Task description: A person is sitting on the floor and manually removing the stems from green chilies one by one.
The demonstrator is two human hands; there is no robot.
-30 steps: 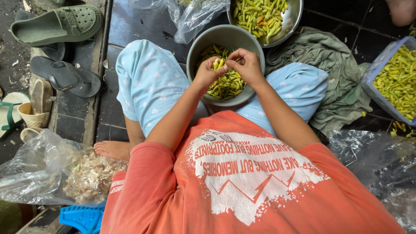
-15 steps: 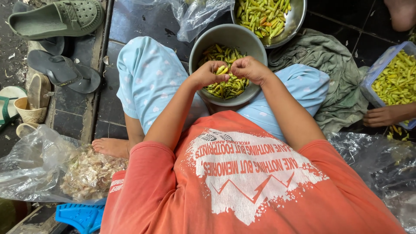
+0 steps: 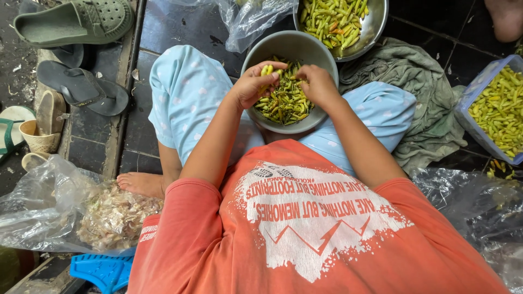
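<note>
A grey metal bowl [image 3: 321,51] rests in my lap, partly filled with green and yellow chillies [image 3: 286,103]. Both my hands are held over it. My left hand [image 3: 251,86] pinches a small yellow-green chilli [image 3: 267,69] between thumb and fingers. My right hand [image 3: 318,84] is closed with its fingertips at the same chilli's other end. I sit cross-legged in light blue trousers and an orange shirt.
A second steel bowl of chillies [image 3: 376,27] stands behind, and a blue-rimmed tray of chillies [image 3: 468,103] lies at right. A grey-green cloth [image 3: 414,76] lies between them. Plastic bags [image 3: 49,212] hold peelings at lower left. Sandals [image 3: 76,22] line the left step.
Both hands stay over the bowl, working a chilli. Another person's hand that rested by the tray at right half a second ago is gone from view.
</note>
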